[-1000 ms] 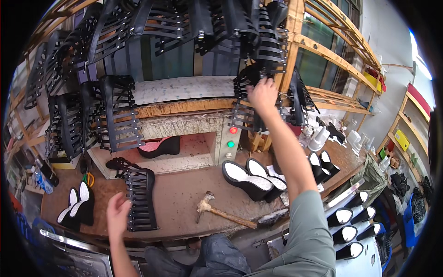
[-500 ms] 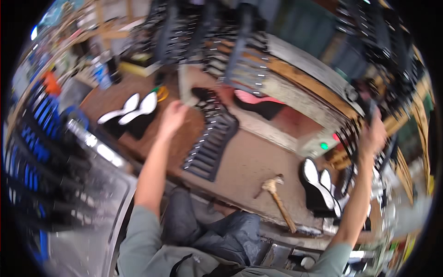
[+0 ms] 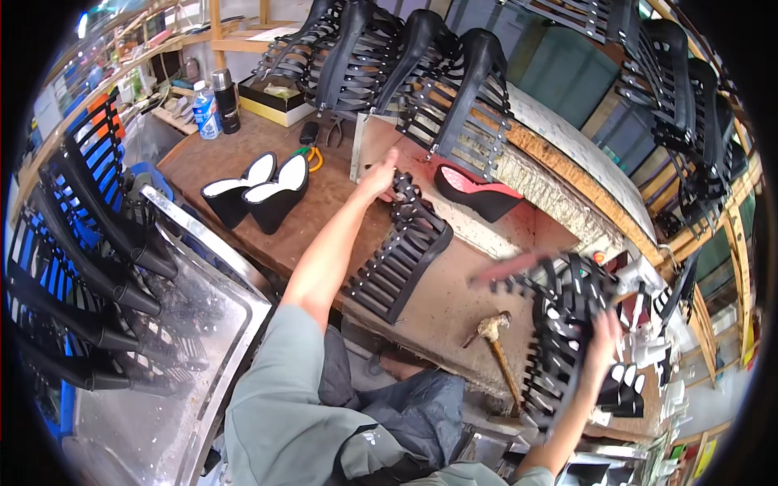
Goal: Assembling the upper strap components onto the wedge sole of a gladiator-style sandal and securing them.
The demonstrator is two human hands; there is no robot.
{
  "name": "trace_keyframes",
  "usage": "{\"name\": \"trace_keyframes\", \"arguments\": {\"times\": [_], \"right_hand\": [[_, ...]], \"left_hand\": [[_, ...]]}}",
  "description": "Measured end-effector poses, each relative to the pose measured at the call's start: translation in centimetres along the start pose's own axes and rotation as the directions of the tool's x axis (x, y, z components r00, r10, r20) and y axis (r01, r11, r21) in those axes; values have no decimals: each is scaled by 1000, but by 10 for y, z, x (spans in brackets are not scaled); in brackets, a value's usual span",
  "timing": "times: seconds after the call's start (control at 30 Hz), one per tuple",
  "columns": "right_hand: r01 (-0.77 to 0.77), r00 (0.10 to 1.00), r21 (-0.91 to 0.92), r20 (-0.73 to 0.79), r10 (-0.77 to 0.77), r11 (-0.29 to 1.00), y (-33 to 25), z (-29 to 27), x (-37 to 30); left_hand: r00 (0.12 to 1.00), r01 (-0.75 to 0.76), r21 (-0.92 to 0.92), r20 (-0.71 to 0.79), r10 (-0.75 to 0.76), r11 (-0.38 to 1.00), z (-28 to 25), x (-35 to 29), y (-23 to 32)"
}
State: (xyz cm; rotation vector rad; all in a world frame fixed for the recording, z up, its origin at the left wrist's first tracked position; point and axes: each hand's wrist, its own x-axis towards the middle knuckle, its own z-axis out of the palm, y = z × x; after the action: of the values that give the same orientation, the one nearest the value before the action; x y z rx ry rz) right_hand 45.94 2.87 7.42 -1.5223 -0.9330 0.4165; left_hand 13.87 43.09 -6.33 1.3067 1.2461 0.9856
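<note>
A black strappy boot upper (image 3: 403, 271), with a row of cross straps, lies on the bench before me. At its far end my left hand (image 3: 378, 180) has its fingers closed around the toe part. To the right, my right hand (image 3: 601, 344) grips a second black strappy boot upper (image 3: 559, 348), smeared by motion and held over the bench's right side. Beside this one a hammer (image 3: 498, 348) with a wooden handle rests on the bench.
Two black wedge soles with white tops (image 3: 275, 190) stand at the left. A wedge with a pink top (image 3: 478, 193) sits in the open box-shaped machine (image 3: 559, 190). Behind are scissors (image 3: 316, 158), a bottle (image 3: 206, 113) and a flask (image 3: 225, 101). Black uppers hang on racks around.
My left hand has moved right onto the upper on the bench. From the right-hand rack, my right hand has come down and inward with another strappy upper.
</note>
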Motion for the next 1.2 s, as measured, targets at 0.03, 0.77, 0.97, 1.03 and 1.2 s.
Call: {"name": "trace_keyframes", "arguments": {"times": [0.03,0.77,0.97,1.03,1.2], "right_hand": [[-92,996,71,19,91,993,15,6,8],[-469,797,-117,372,476,875,142,308,63],[-445,890,330,62,451,832,156,316,58],[-404,903,357,7,430,842,177,320,68],[-512,854,203,224,469,835,170,332,58]], "left_hand": [[999,-9,-85,-40,5,996,13,-41,21],[767,-76,-532,509,390,843,-14,-385,2],[668,-31,-467,648,366,884,3,-374,-7],[681,130,-599,633,367,790,8,-368,-9],[698,5,-527,611,374,850,9,-364,13]]}}
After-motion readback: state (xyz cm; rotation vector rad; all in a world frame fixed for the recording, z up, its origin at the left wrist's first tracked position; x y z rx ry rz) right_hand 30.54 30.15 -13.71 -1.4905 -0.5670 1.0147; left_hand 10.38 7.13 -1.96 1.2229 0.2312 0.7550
